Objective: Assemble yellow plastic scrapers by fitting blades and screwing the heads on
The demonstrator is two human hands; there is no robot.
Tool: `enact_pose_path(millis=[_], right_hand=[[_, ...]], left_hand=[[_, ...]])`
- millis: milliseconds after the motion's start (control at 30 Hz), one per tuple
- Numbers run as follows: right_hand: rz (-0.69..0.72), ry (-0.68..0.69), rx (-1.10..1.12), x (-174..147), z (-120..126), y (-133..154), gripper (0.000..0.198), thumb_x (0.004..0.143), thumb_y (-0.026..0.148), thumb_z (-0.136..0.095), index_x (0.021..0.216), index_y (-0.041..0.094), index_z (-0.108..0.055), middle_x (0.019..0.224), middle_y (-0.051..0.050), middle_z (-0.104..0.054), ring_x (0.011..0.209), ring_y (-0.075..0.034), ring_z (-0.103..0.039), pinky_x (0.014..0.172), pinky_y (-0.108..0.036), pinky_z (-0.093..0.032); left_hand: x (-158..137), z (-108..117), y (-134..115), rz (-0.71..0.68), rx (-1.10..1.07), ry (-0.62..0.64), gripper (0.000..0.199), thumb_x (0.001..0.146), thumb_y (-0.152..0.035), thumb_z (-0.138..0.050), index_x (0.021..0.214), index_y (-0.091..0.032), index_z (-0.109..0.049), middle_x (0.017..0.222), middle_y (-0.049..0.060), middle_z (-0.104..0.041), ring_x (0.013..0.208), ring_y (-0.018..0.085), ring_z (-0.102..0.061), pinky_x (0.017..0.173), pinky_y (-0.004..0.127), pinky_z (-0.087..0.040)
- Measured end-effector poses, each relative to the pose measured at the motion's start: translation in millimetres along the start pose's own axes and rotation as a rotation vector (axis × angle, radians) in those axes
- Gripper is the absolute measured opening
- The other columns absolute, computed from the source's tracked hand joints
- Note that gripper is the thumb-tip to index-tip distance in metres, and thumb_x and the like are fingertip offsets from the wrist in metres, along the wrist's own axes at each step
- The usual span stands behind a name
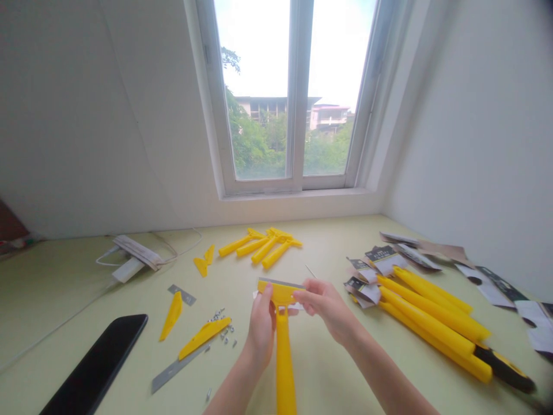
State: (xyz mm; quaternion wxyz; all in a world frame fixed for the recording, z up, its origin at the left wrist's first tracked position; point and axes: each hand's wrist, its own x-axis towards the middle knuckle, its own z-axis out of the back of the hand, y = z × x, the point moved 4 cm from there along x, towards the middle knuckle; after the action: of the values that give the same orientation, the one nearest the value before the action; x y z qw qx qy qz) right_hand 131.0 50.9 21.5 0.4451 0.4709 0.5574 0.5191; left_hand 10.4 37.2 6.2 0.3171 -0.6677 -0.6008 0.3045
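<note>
A yellow long-handled scraper [283, 351] points toward me, its wide head away from me with a grey blade [280, 282] along the far edge. My left hand [262, 323] is closed round the left side of the head, thumb on top. At the head's right end, my right hand [326, 305] pinches it between thumb and fingers. A thin metal rod [310, 271] shows just beyond my right hand; whether the hand touches it I cannot tell. Left of my hands lie small screws [225, 334], yellow clamp pieces [205, 337] and loose blades [179, 367].
Several short yellow handles [261, 248] lie at the back. On the right are long yellow handles [432, 317], a black-and-yellow tool grip [505, 369] and card packaging [384, 259]. A black phone [97, 363] and a power strip [138, 252] with cables occupy the left.
</note>
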Motion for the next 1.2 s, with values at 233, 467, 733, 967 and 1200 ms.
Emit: enact_pose_path(millis=[233,467,733,967,1200], right_hand=[[0.060,-0.021,0.034,1,7,4,0.020,0.064,0.028,-0.065,0.058,0.015,-0.051,0.045,0.006,-0.045,0.044,-0.006,-0.037,0.046,-0.021,-0.026],[0.046,-0.030,0.049,0,3,5,0.019,0.062,0.027,-0.066,0.056,0.015,-0.052,0.043,0.006,-0.047,0.041,-0.005,-0.038,0.044,-0.020,-0.028],[0.034,-0.121,-0.199,12,8,-7,0.029,0.061,0.029,-0.059,0.086,0.015,-0.065,0.080,-0.006,-0.066,0.073,-0.018,-0.058,0.055,-0.025,-0.043],[-0.040,-0.036,-0.226,16,8,-17,0.023,0.061,0.028,-0.058,0.077,0.013,-0.065,0.065,-0.004,-0.064,0.059,-0.015,-0.057,0.046,-0.022,-0.038],[0.227,-0.159,-0.570,22,0,14,0.022,0.069,0.026,-0.051,0.083,0.016,-0.064,0.082,-0.005,-0.066,0.073,-0.016,-0.059,0.066,-0.027,-0.045]], left_hand=[[-6,-7,3,0.083,0.139,0.035,0.028,0.079,-0.037,-0.047,0.090,-0.012,-0.054,0.071,0.004,-0.061,0.058,0.013,-0.058,0.055,0.026,-0.045],[-8,-8,6,0.018,0.143,0.091,0.024,0.082,-0.035,-0.040,0.073,-0.014,-0.046,0.057,-0.003,-0.051,0.037,0.003,-0.041,0.037,0.015,-0.028],[7,10,29,0.127,0.199,-0.013,0.018,0.079,-0.034,-0.040,0.079,-0.016,-0.041,0.056,-0.004,-0.051,0.036,0.005,-0.044,0.034,0.016,-0.033],[10,8,36,0.116,0.220,0.068,0.018,0.079,-0.033,-0.039,0.082,-0.016,-0.039,0.056,-0.005,-0.051,0.035,0.004,-0.043,0.033,0.015,-0.031],[7,14,46,0.179,0.320,0.003,0.017,0.084,-0.027,-0.031,0.084,-0.014,-0.041,0.056,-0.004,-0.051,0.033,0.005,-0.040,0.032,0.017,-0.029]])
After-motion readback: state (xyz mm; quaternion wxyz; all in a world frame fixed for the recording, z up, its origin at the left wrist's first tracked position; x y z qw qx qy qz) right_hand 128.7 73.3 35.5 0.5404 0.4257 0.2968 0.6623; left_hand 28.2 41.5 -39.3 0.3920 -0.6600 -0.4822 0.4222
